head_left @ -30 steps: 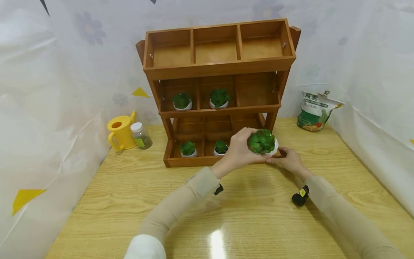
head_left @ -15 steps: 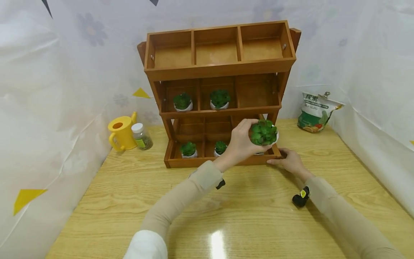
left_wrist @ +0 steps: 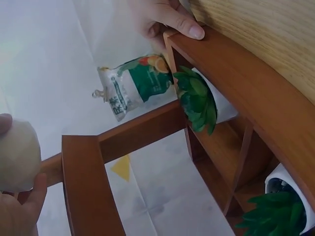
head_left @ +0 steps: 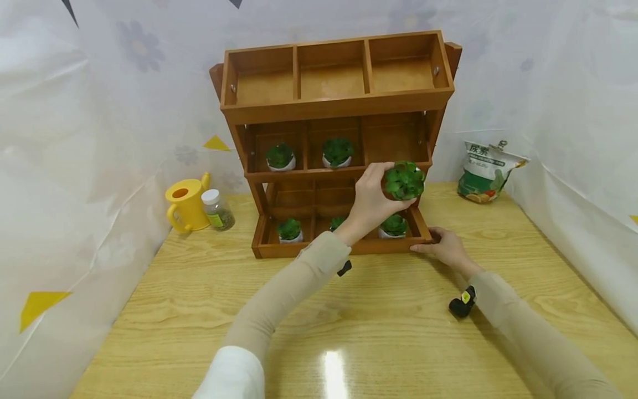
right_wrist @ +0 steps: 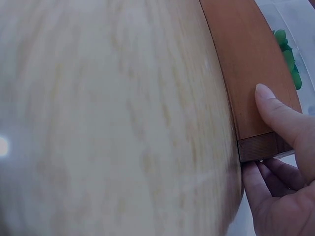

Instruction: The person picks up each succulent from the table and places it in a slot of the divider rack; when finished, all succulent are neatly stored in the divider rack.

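My left hand [head_left: 370, 202] holds a potted succulent [head_left: 405, 180] raised before the right side of the wooden plant shelf [head_left: 339, 107]. In the left wrist view its white pot [left_wrist: 18, 156] sits between thumb and fingers. My right hand [head_left: 448, 249] grips the shelf's lower right front corner, thumb on the front board [right_wrist: 246, 73], fingers curled at the board's end. Three succulents stand in the bottom tier: a left one [head_left: 289, 228], a middle one [head_left: 336, 223] partly behind my left arm, and a right one [head_left: 394, 225]. Two more, left [head_left: 280, 156] and centre [head_left: 338, 151], occupy the middle tier.
A yellow watering can [head_left: 186, 205] and a white-capped jar [head_left: 217, 210] stand left of the shelf. On the right, a clipped green-and-white bag [head_left: 490, 172] leans near the curtain. The wooden table [head_left: 389, 332] extends in front.
My left hand has lifted the potted succulent from in front of the bottom tier toward the middle tier, uncovering the bottom right succulent. The right hand stays at the shelf corner.
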Tool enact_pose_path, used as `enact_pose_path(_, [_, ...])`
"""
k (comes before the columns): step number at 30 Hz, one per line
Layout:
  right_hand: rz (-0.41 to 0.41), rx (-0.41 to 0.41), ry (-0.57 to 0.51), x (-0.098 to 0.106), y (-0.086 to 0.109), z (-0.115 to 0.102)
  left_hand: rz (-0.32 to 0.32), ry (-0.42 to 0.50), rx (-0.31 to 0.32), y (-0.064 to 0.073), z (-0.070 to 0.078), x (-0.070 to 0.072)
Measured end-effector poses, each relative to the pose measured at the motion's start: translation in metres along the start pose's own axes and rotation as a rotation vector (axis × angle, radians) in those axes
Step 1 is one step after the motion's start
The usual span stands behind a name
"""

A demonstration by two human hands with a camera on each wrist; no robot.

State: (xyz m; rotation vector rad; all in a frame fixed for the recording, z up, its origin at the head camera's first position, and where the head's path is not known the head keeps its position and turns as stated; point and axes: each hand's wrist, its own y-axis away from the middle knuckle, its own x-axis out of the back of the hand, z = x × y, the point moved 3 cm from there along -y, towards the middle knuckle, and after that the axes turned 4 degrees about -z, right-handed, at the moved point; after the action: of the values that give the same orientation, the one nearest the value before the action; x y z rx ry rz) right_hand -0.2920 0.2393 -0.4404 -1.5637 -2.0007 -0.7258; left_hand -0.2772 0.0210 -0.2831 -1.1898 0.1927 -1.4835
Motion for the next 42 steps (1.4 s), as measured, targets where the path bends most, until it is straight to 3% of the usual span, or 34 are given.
enact_pose_path(7, [-0.011,-0.010,-0.002,0.000,-0.001,0.001,0.045,0.011,0.051,-0.009,-0.011,-0.006])
enact_pose_path(15, [-0.003,-0.022,-0.011,0.000,-0.002,0.001,0.077,0.004,0.063,-0.017,-0.022,-0.011])
enact_pose_path(26, [0.000,-0.011,-0.025,0.000,-0.001,0.003,0.120,0.034,0.060,-0.028,-0.020,-0.014])
enact_pose_path(32, [0.009,-0.006,-0.021,-0.001,-0.001,0.001,0.112,0.064,0.051,-0.038,-0.016,-0.014])
enact_pose_path(42, [0.012,-0.016,-0.017,0.000,-0.002,0.003,0.160,0.041,0.059,-0.044,-0.029,-0.016])
